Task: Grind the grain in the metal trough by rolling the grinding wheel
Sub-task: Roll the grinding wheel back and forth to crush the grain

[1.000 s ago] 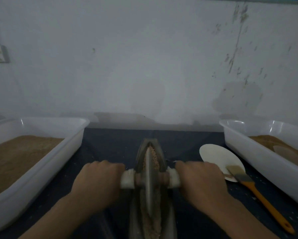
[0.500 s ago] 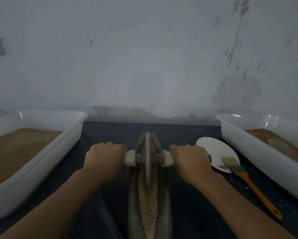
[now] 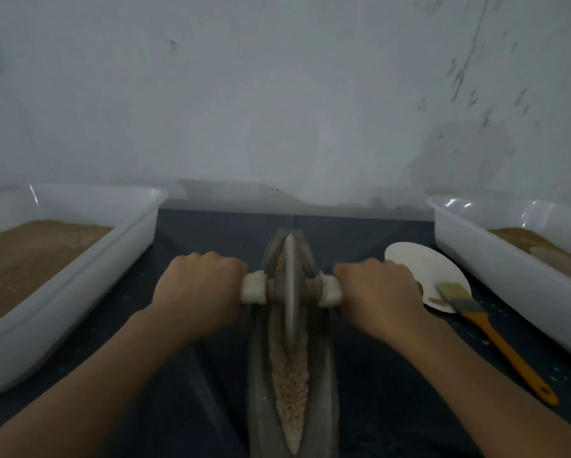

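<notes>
A large white rectangular plastic tub [image 3: 79,285] sits at the far left of the dark bench [image 3: 376,375], holding a level bed of brown ground meal [image 3: 29,256]. Just to its right the person's left hand [image 3: 198,292] is curled tight round the white-wrapped left end of the wooden axle handle [image 3: 254,287], fingers folded over the top. At the centre a long, narrow, boat-shaped grey metal trough [image 3: 324,375] runs from the near edge toward the pale wall [image 3: 277,94], and the thin grey metal grinding wheel [image 3: 289,285] stands upright on edge in its channel, toward the trough's far end. Pale, coarsely crushed grain [image 3: 289,385] lies along the channel on the near side of the wheel, tapering to a point near the viewer, with a little more showing just beyond the wheel. The right hand [image 3: 380,299] grips the matching white-wrapped right end of the axle, knuckles up. Just right of that hand lies a round white paper disc [image 3: 419,266], with the bristles of a flat paintbrush with an orange handle [image 3: 495,338] resting on its near edge, the handle pointing near and right. A second white plastic tub [image 3: 509,276] at the far right holds more brown meal
</notes>
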### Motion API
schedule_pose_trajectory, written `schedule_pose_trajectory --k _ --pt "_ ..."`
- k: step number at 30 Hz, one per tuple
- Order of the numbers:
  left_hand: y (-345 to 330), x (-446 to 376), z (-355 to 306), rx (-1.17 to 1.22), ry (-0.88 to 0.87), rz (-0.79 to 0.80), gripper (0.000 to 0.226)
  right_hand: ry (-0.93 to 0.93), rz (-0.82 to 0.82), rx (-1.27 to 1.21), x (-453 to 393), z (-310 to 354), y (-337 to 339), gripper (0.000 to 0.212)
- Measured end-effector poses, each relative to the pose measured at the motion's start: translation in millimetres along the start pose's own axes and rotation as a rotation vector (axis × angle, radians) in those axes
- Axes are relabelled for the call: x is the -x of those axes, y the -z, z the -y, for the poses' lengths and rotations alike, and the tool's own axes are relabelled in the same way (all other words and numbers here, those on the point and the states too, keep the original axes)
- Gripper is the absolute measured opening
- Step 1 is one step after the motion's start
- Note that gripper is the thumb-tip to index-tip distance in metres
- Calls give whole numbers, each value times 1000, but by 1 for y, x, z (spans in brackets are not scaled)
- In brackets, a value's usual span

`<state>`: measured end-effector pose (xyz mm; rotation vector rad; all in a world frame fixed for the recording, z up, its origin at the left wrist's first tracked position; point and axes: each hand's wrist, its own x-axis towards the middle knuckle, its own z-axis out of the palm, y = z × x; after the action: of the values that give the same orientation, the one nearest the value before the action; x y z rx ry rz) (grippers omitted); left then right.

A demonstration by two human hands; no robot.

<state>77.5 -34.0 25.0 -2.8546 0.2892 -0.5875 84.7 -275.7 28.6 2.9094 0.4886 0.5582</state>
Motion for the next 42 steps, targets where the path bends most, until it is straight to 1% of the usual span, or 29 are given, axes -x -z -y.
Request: schedule_pose_trajectory --k 3,6,8,11,12,14,15,16,18,20,22,25,28,30,32,34,36,37,39,40,41,42 --pt "-13 -14 4 46 31 -11 20 7 -37 51 -25 -4 -9 16" --pt "-12 -15 3 62 44 -4 19 28 -40 82 -31 -2 -4 14" --pt "-4 -4 0 57 28 25 19 57 -11 62 -19 -1 5 15" --pt "12 27 1 53 -32 84 24 156 14 -4 19 0 19 18" --pt "18 37 3 69 -51 101 26 193 -15 11 33 1 22 23" --pt "28 53 7 96 -72 142 28 248 -147 32 53 1 28 45" --pt "30 57 9 90 -81 151 28 252 -165 39 58 0 31 54" --pt "32 58 9 73 -85 143 29 242 -153 42 61 0 32 58" --pt "29 52 6 29 -74 88 31 220 -112 24 56 0 24 53" --pt "19 37 1 -24 -49 20 33 123 -42 3 38 -1 11 36" --pt "6 16 -1 -50 -27 -45 29 60 -49 -15 15 -1 0 26" --pt "-13 -11 3 -13 12 -86 23 20 -81 11 -20 -4 -10 27" --pt "-24 -24 5 5 30 -129 25 20 -114 69 -37 -5 -12 21" --pt "-25 -20 5 3 30 -109 27 47 -127 86 -34 -3 -10 23" --pt "-19 -8 4 8 33 -56 28 72 -140 82 -20 1 -3 22" --pt "-11 9 4 17 30 -14 29 104 -119 55 -1 3 4 20" --pt "3 28 4 28 -6 14 30 151 -94 36 22 5 12 24" --pt "10 38 3 23 -28 22 30 173 -123 42 34 6 16 29" --pt "21 54 2 20 -98 -14 39 185 -179 13 52 6 25 40" --pt "24 58 1 78 -117 -24 46 189 -162 -6 57 7 27 41" --pt "28 59 2 94 -123 -67 50 188 -137 -8 59 6 25 39" --pt "27 58 1 65 -115 -57 49 181 -104 -9 58 6 23 37"
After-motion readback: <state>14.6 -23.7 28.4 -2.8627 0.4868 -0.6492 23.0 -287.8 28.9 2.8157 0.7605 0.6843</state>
